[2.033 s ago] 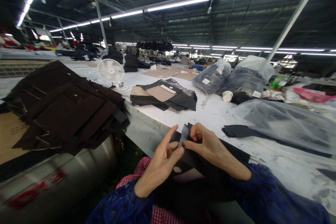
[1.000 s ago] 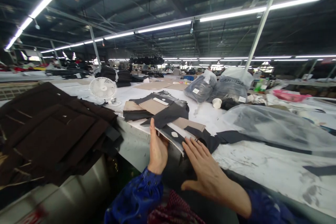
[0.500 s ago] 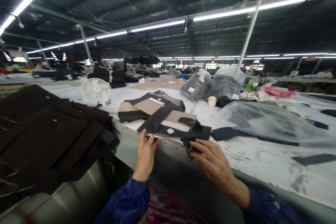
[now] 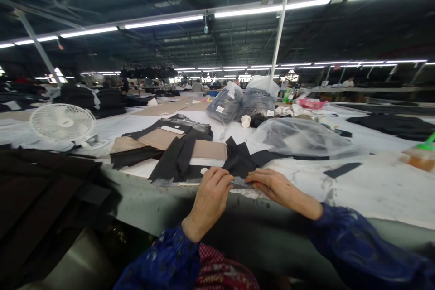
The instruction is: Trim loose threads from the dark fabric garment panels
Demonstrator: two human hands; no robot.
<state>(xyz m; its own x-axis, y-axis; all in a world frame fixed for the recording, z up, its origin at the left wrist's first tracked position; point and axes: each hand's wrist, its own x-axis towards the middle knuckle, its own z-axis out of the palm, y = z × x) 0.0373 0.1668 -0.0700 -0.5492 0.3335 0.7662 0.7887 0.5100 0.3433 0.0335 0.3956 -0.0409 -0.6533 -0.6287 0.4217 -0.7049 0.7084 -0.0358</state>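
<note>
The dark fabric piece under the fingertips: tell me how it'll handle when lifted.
The dark fabric piece will probably flop at its right end, where the dark flap near the right hand looks bent. Its middle may stay flatter, since the beige panel lies smooth. It's likely light, as its left corner looks thin.

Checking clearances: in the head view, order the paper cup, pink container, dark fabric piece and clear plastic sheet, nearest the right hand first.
1. Dark fabric piece, touching the right hand
2. Clear plastic sheet, just beyond the hand
3. Paper cup, farther back, slightly left
4. Pink container, farthest back, to the right
</note>
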